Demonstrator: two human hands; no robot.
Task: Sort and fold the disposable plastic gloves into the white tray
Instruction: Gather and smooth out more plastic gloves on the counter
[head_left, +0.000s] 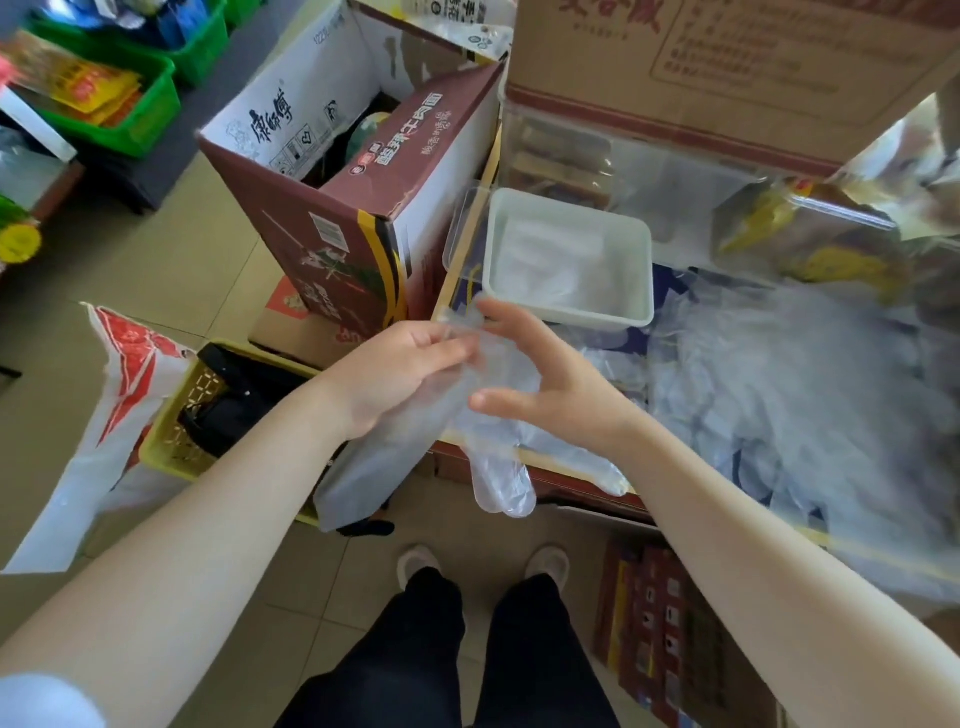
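Observation:
I hold a clear plastic glove (498, 467) in front of me, its fingers hanging down over the counter edge. My left hand (400, 371) pinches its upper part, and my right hand (545, 374) holds it from the other side with fingers partly spread. The white tray (571, 312) sits just beyond my hands and has folded clear gloves inside. A big heap of loose clear gloves (789, 395) lies on the counter to the right of the tray.
An open maroon cardboard box (358, 218) stands left of the tray. A yellow crate (171, 431) and a red-and-white bag (104, 415) are on the floor to the left. Green bins (150, 114) sit far left. A large carton (675, 62) rises behind the tray.

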